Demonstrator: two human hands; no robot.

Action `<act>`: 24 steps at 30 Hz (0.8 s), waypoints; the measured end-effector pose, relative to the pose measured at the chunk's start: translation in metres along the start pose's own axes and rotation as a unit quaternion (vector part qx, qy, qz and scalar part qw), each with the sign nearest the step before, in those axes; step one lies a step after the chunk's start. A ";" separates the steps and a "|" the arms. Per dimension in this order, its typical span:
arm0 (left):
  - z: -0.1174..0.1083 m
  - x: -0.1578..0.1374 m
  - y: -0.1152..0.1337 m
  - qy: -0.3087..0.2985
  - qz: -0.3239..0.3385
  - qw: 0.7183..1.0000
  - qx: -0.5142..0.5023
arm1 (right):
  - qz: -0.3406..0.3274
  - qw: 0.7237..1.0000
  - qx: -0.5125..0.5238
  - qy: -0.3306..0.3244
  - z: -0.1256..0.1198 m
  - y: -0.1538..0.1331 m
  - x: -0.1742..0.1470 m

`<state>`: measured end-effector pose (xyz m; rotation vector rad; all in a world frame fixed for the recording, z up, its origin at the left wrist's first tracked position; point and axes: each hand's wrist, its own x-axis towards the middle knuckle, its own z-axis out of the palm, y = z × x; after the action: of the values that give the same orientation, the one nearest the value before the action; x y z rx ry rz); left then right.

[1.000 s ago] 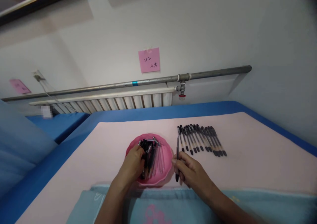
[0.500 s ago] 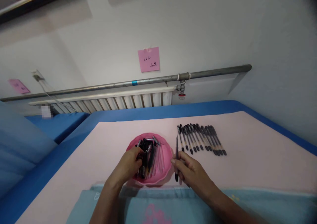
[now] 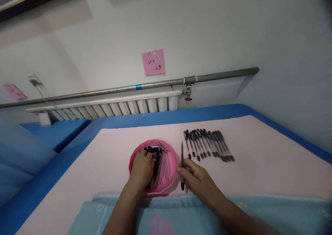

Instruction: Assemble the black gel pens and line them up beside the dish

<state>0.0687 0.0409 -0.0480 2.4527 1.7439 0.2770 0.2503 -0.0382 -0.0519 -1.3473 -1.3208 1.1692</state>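
A pink scalloped bowl [image 3: 172,182] holds a jumble of black pen caps, clear pen barrels [image 3: 164,167] and other dark pen parts. My left hand [image 3: 143,165] is inside it on the left side, its fingers curled down over the parts. The fingertips are hidden, so what they grip cannot be made out. Just right of the bowl, my right hand [image 3: 195,176] pinches an uncapped pen [image 3: 182,159] upright, tip up and black end down. Beyond that hand lie several capped black pens [image 3: 207,143], side by side in a slanted row.
A pale pink mat [image 3: 109,152] covers the blue table [image 3: 140,119]. Light blue cloth with a pink print [image 3: 160,224] lies along the near edge. Behind the table are a white radiator [image 3: 132,107], a metal pipe [image 3: 114,90] and a red-handled valve [image 3: 188,99].
My left hand has shifted right and deeper over the pen parts, its back now turned up. My right hand still holds the pen upright. The whole view has moved slightly.
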 end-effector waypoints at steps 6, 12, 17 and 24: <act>-0.004 0.000 0.002 -0.001 -0.032 0.999 0.019 | -0.009 1.000 -0.007 0.004 0.001 -0.003 0.000; -0.007 0.002 0.003 0.010 -0.059 0.998 0.001 | -0.009 1.000 -0.013 0.002 0.002 -0.005 -0.001; -0.008 -0.001 -0.002 0.087 -0.101 0.977 -0.169 | -0.013 0.999 -0.031 -0.005 0.001 -0.006 -0.001; -0.021 -0.008 0.005 -0.011 -0.168 0.666 -0.727 | -0.056 0.990 -0.099 -0.082 0.010 -0.009 -0.014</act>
<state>0.0657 0.0316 -0.0269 0.9095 1.0287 1.0452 0.2393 -0.0522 -0.0440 -1.3170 -1.6459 1.1142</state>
